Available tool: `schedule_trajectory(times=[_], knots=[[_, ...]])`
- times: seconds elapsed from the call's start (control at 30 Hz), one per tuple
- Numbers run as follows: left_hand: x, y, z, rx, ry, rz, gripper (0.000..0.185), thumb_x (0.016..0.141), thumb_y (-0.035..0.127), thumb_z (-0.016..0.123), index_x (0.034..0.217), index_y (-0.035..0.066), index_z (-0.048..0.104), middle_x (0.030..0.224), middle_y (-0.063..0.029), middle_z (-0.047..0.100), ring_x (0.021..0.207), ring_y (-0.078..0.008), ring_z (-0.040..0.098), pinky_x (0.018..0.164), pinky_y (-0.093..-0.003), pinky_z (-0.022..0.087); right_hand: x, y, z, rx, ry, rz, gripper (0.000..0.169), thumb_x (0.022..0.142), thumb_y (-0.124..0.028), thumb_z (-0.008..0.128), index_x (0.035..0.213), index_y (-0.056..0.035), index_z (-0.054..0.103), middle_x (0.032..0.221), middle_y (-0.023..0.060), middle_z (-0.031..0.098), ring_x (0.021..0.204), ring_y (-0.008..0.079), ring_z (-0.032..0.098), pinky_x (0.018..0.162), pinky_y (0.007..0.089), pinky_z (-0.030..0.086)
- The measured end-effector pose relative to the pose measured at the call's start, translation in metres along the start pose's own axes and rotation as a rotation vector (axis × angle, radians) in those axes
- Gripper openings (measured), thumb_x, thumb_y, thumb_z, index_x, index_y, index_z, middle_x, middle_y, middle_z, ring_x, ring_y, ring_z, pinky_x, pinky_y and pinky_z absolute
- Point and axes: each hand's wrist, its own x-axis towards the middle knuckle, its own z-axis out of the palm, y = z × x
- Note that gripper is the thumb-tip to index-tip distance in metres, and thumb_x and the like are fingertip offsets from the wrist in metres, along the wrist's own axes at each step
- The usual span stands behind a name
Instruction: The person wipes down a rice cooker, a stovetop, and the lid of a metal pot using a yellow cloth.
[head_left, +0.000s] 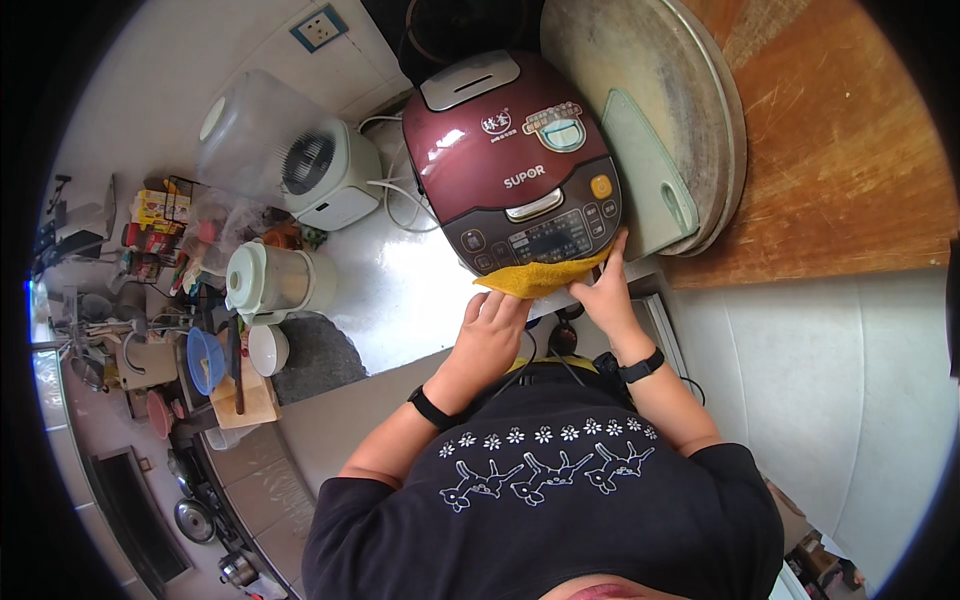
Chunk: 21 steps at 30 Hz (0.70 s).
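A dark red Supor rice cooker (495, 161), its lid closed, stands before me on the counter. A yellow cloth (536, 277) lies against the lower front of the cooker, just below its control panel. My left hand (499, 319) presses the cloth from beneath, the fingertips partly hidden behind it. At the cloth's other end, my right hand (604, 292) has its thumb by the cloth and its fingers against the cooker's front corner. Whether the right fingers grip the cloth is not clear.
Right of the cooker, a green cutting board (649, 180) leans by large round metal lids (709, 97). To the left stand a pale green appliance with a clear cover (330, 172), a lidded jug (270, 277), a white bowl (268, 350) and a blue basin (205, 360). White cables run behind the cooker.
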Motion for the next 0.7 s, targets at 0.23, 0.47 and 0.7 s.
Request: schedule_trajectory(times=[0.23, 0.47, 0.7], knots=[[0.007, -0.002, -0.005, -0.161, 0.126, -0.059, 0.053, 0.068, -0.003, 0.058, 0.120, 0.006, 0.064, 0.115, -0.0125, 0.047, 0.106, -0.0325, 0.050, 0.092, -0.0437, 0.043, 0.003, -0.011, -0.007, 0.231, -0.077, 0.191, 0.099, 0.079, 0.006, 0.066, 0.152, 0.0042, -0.001, 0.144, 0.0160, 0.043, 0.131, 0.0218, 0.046, 0.108, 0.0329, 0.038], [-0.001, -0.011, -0.004, -0.372, -0.217, -0.501, 0.014, 0.082, 0.011, 0.061, 0.091, 0.005, 0.069, 0.079, -0.0153, 0.065, 0.079, -0.0343, 0.064, 0.075, -0.0430, 0.051, -0.009, -0.010, -0.013, 0.459, -0.096, 0.203, 0.074, 0.087, 0.011, 0.059, 0.147, 0.0052, 0.017, 0.138, 0.0173, 0.049, 0.125, 0.0229, 0.051, 0.105, 0.0323, 0.042], [-0.002, -0.025, 0.032, -0.850, -0.197, -0.728, 0.030, 0.095, 0.022, 0.052, 0.098, -0.001, 0.070, 0.089, -0.0161, 0.072, 0.079, -0.0313, 0.069, 0.071, -0.0397, 0.054, -0.004, 0.035, -0.016, 0.367, 0.088, 0.191, 0.063, 0.085, 0.005, 0.068, 0.136, 0.0094, 0.030, 0.134, 0.0224, 0.051, 0.117, 0.0259, 0.057, 0.099, 0.0325, 0.048]])
